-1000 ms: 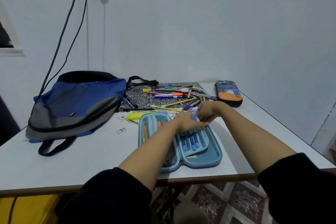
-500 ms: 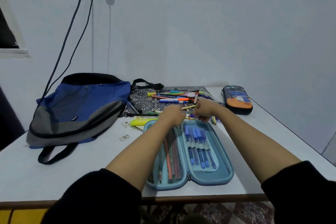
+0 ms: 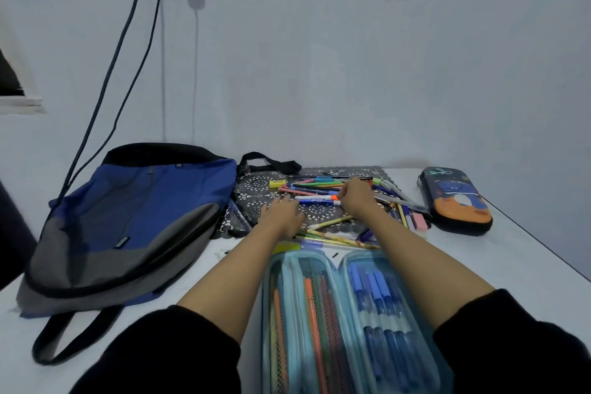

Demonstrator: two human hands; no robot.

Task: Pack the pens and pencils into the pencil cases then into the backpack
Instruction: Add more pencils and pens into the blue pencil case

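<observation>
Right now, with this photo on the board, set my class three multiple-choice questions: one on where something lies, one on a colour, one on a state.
1. Where does the backpack lie?
A. left of the open pencil case
B. right of it
C. inside it

2. What colour are the pens in that case's right half?
A. red
B. blue
C. green

3. The dark pencil case at the far right is:
A. lying open
B. closed
C. inside the backpack

Answers:
1 A, the backpack lies on the table to the open case's left.
2 B, their caps and barrels are blue.
3 B, its printed lid is down.
</observation>
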